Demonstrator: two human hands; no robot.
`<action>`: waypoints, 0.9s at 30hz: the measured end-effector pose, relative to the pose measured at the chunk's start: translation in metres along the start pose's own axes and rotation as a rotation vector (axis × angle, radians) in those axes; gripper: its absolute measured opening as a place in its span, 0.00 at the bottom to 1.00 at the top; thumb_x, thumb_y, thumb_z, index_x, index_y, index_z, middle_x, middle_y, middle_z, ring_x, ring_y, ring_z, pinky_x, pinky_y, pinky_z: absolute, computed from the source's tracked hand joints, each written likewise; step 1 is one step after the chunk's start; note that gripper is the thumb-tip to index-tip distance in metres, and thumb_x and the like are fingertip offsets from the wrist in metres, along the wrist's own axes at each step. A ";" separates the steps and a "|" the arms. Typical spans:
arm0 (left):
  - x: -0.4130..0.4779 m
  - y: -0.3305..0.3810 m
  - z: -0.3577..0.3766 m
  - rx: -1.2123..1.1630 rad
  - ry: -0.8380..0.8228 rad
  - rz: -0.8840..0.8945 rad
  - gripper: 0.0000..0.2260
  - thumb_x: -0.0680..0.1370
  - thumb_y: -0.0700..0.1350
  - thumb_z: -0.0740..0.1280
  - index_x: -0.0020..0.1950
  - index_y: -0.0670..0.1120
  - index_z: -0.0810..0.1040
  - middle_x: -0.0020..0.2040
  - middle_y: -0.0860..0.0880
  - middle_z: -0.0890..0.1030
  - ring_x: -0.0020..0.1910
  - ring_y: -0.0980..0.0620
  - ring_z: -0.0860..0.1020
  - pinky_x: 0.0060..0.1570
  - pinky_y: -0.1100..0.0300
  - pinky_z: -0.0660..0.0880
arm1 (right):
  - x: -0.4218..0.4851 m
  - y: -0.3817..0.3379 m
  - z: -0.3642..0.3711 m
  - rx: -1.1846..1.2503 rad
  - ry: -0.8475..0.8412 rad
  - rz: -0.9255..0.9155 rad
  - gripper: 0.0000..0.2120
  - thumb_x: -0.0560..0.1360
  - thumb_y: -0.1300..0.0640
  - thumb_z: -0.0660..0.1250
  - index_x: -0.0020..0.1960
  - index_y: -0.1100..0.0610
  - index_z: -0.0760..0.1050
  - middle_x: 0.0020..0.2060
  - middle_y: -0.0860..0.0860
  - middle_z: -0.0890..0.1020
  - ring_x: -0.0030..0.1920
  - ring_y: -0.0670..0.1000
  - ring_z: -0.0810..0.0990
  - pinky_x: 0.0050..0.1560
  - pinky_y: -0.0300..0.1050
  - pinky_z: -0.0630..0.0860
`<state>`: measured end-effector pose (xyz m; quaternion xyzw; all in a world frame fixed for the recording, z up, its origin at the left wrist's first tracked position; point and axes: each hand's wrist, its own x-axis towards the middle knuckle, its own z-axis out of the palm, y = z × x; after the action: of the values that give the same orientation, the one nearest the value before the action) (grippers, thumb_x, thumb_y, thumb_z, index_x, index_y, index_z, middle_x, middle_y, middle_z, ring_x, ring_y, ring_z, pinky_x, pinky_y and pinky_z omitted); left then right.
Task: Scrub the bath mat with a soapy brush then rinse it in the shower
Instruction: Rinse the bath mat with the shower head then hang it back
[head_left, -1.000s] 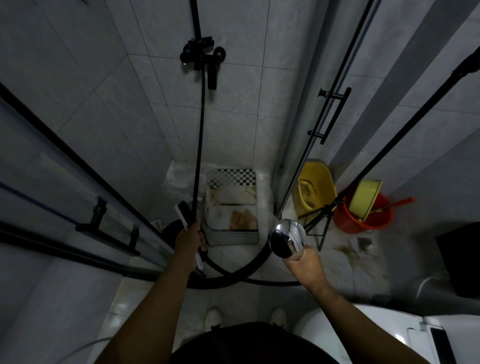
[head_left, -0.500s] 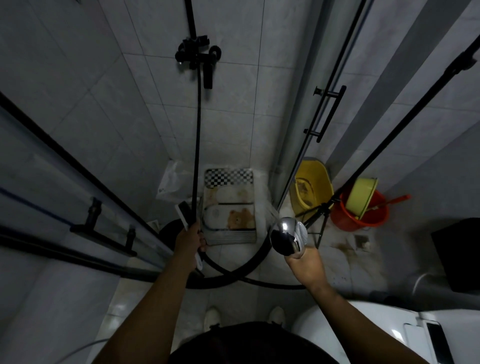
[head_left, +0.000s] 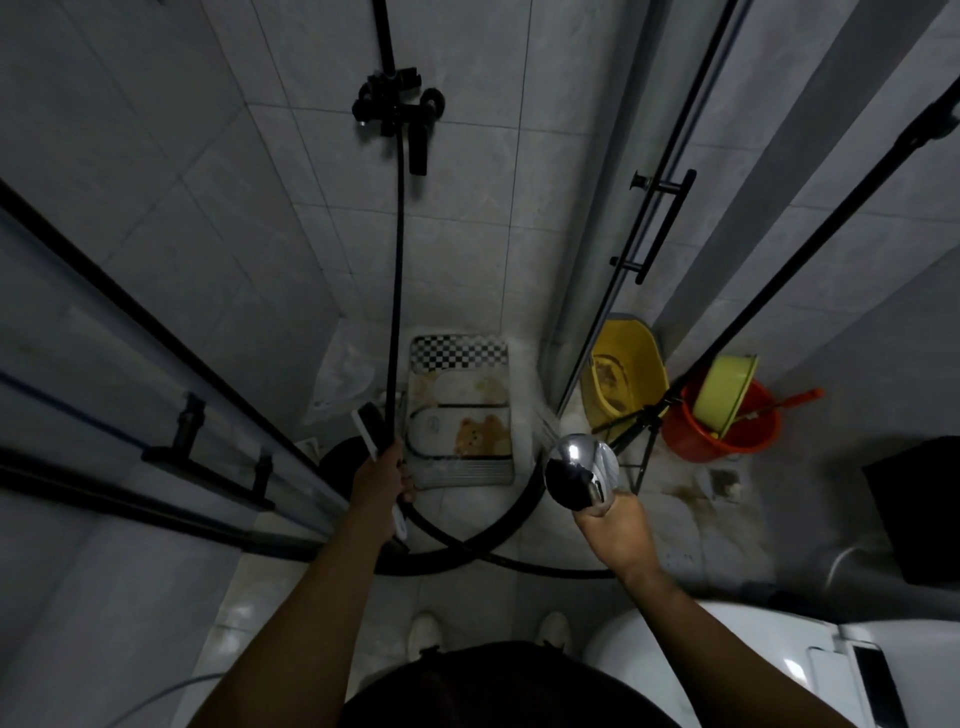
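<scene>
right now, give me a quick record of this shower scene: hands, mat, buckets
left hand: grips white-handled black-bristled brush
right hand: holds chrome shower head, pointed toward the mat
mat: bear-print bath mat with checkered end, flat on shower floor
right of mat: yellow plastic bucket; red plastic bucket with yellow basin inside

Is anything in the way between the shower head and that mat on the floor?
Nothing visible. The right hand holds the shower head near the front right corner of the bath mat, with open space between. The black hose hangs beside the mat's left edge, next to the brush in the left hand, not across the path.
</scene>
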<state>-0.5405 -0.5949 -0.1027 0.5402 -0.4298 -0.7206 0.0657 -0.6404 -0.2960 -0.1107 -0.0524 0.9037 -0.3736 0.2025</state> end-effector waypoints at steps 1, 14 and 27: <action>0.000 0.000 0.000 -0.002 0.000 0.000 0.17 0.80 0.58 0.69 0.39 0.49 0.71 0.24 0.52 0.69 0.20 0.56 0.65 0.20 0.65 0.63 | 0.000 -0.001 0.000 -0.006 -0.010 0.006 0.26 0.70 0.65 0.75 0.18 0.54 0.67 0.16 0.46 0.68 0.18 0.43 0.66 0.23 0.40 0.64; 0.010 -0.005 -0.009 0.032 0.038 -0.005 0.16 0.80 0.57 0.70 0.40 0.47 0.75 0.29 0.49 0.71 0.28 0.51 0.68 0.28 0.59 0.67 | 0.004 -0.013 -0.001 0.189 0.022 0.055 0.27 0.72 0.67 0.74 0.22 0.53 0.64 0.19 0.45 0.65 0.21 0.44 0.63 0.23 0.39 0.61; 0.019 -0.007 -0.014 0.043 0.044 -0.045 0.17 0.79 0.59 0.70 0.39 0.48 0.75 0.30 0.49 0.70 0.28 0.52 0.67 0.28 0.59 0.66 | -0.002 -0.007 0.008 0.191 0.056 0.070 0.26 0.71 0.66 0.74 0.22 0.53 0.65 0.18 0.45 0.68 0.21 0.44 0.65 0.25 0.39 0.62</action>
<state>-0.5333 -0.6086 -0.1219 0.5668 -0.4313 -0.7003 0.0477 -0.6359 -0.3058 -0.1108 0.0095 0.8705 -0.4521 0.1940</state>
